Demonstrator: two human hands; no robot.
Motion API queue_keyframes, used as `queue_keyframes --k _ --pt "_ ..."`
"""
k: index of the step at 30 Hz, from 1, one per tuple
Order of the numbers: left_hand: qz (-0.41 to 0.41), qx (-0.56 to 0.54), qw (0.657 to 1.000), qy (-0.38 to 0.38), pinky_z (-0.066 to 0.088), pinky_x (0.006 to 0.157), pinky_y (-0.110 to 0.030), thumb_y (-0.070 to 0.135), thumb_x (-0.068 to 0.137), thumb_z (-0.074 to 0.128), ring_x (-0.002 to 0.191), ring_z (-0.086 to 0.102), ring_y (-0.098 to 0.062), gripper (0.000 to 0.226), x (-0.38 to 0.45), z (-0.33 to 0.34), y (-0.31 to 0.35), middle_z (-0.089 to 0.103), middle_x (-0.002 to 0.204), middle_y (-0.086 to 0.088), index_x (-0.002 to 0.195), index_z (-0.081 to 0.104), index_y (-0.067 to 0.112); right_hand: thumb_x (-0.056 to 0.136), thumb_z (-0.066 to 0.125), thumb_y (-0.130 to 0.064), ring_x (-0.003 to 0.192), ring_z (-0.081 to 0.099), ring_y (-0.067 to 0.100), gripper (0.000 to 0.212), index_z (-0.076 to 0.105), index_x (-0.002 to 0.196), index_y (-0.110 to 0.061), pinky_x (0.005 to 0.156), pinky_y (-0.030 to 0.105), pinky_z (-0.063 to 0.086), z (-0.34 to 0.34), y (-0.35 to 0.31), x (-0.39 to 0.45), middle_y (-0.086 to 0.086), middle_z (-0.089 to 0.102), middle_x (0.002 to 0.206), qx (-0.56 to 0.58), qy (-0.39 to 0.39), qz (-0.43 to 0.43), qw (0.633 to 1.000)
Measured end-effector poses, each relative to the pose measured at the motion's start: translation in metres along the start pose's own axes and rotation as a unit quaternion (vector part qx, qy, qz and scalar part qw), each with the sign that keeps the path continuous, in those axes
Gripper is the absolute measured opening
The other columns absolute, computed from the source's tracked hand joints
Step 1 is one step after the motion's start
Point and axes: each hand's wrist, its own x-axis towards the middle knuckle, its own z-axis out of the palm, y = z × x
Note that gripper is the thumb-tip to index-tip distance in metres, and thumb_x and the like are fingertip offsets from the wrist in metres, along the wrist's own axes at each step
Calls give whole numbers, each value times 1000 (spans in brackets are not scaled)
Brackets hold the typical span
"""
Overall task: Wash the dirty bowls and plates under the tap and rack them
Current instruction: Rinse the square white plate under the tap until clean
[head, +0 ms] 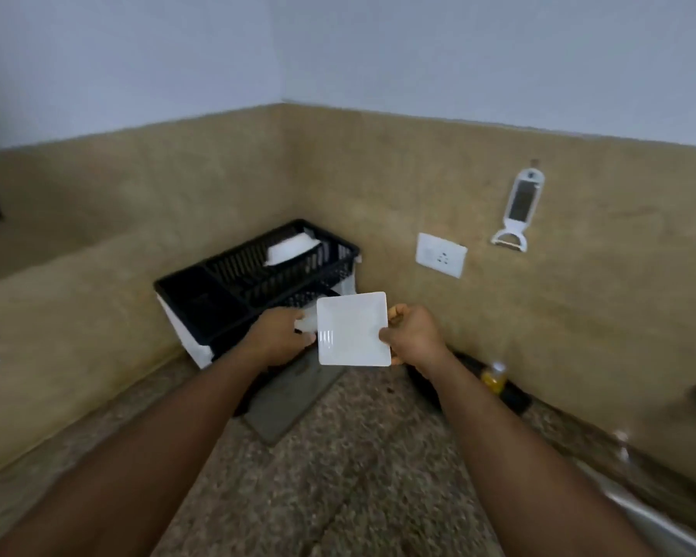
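- The person stands at a speckled stone counter [338, 476] in a corner, both arms stretched forward.
- The right hand [414, 335] pinches the right edge of a white square plate [352, 329], thumb on the face and fingers curled behind it.
- The plate is held flat toward the person, up off the counter, just in front of the black dish rack [254, 275].
- The left hand [278, 335] grips a second white piece [305, 325] just beside the plate's left edge; most of it is hidden by the fingers and the plate, so I cannot tell what kind of dish it is.
- The rack sits in the corner against the tan wall, on a white tray [193, 343].
- One white dish [292, 249] already stands tilted in the rack's far slotted section.
- On the wall to the right are a white socket [441, 255] and a hanging white peeler [519, 211].
- A small bottle of yellow liquid [495, 377] stands by the wall, near the right forearm.
- A metal sink edge [639, 512] shows at the lower right.
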Motion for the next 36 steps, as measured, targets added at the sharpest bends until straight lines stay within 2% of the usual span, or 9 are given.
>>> queue_keyframes --k 4,7,11,17,21,25,27,33,36 --pt "-81 77 990 83 46 105 -48 53 97 58 139 38 -40 71 32 -35 -68 44 149 -18 151 41 11 77 62 -12 65 63 24 5 58 75 -15 59 42 55 51 -61 63 3 62 67 -166 26 -162 972" --pt "-112 101 984 99 36 115 -53 63 97 50 151 20 -41 82 47 -38 -114 29 162 -20 158 30 12 81 58 -11 55 50 24 15 45 74 -16 49 36 38 91 -94 103 -1 47 59 -258 57 -280 923" --pt "-104 103 988 53 20 125 -52 80 94 27 158 5 -34 93 58 -23 -160 17 170 -15 162 25 17 90 55 -14 63 54 30 8 56 95 -8 53 34 33 142 -134 147 10 61 75 -364 68 -324 871" --pt "-56 121 987 94 13 126 -51 79 97 12 159 3 -22 88 64 -4 -178 16 172 -2 164 20 23 91 56 -5 73 65 37 22 59 112 -3 49 32 20 203 -176 194 17 69 86 -500 30 -378 778" --pt "-40 134 986 94 12 126 -52 74 99 10 160 0 -22 79 67 0 -182 11 173 1 165 8 29 75 75 -1 49 59 33 27 62 98 -3 44 32 42 234 -168 225 14 63 63 -564 18 -411 716" --pt "-35 138 986 85 10 125 -52 72 100 7 160 -2 -21 77 70 4 -183 6 173 3 165 3 30 91 58 -6 82 68 41 41 53 132 -3 61 39 39 261 -151 253 19 69 103 -584 -32 -435 685" --pt "-35 141 986 84 10 125 -52 71 100 5 159 -2 -21 77 71 4 -183 4 173 4 164 1 30 91 57 -7 84 68 41 46 51 137 -3 60 40 40 271 -144 263 19 67 110 -587 -19 -450 673" --pt "-36 143 986 79 11 124 -52 70 100 7 160 -1 -21 76 74 5 -180 4 173 3 164 2 30 65 79 -18 55 63 31 30 71 94 -15 49 28 27 287 -123 265 7 69 79 -613 -26 -459 643" --pt "-37 146 985 78 11 124 -51 69 100 7 159 -1 -21 75 74 4 -179 5 173 3 165 3 30 63 82 -10 52 61 33 29 68 89 -12 47 29 30 281 -107 269 10 66 77 -577 -59 -464 670"
